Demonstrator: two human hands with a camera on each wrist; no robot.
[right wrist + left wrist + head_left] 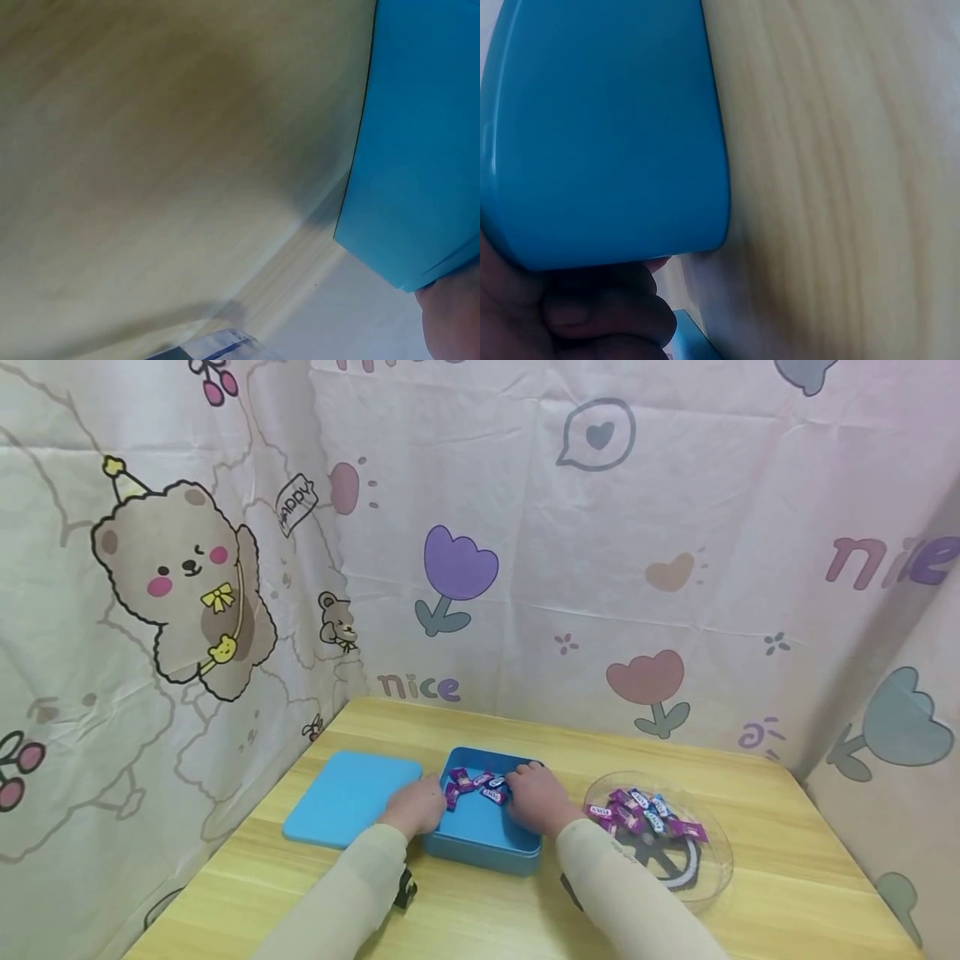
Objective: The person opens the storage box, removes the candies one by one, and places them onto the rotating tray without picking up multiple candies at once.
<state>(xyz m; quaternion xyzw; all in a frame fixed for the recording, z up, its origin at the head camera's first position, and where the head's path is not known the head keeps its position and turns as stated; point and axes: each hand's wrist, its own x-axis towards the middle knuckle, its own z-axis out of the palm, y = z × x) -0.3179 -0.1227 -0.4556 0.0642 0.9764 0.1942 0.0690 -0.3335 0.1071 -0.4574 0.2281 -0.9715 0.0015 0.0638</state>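
A blue rectangular box (480, 856) stands uncovered on the table, with several candies (491, 794) in purple and blue wrappers lying inside toward its far half. My left hand (420, 806) grips the box's left side; in the left wrist view, curled fingers (611, 311) show past the end of its outer wall (607, 142). The right hand (538, 797) holds the opposite side, knuckles above the rim, covering part of the right wall. In the right wrist view, a bit of that hand (454, 311) shows against the box's lower corner.
Left of the box lies a flat light-blue lid (348, 797), partly behind the left hand. On the right, a clear round container (716, 852) holds several more wrapped candies (637, 814). Printed cloth (540, 568) hangs behind the table (780, 827) and along both sides.
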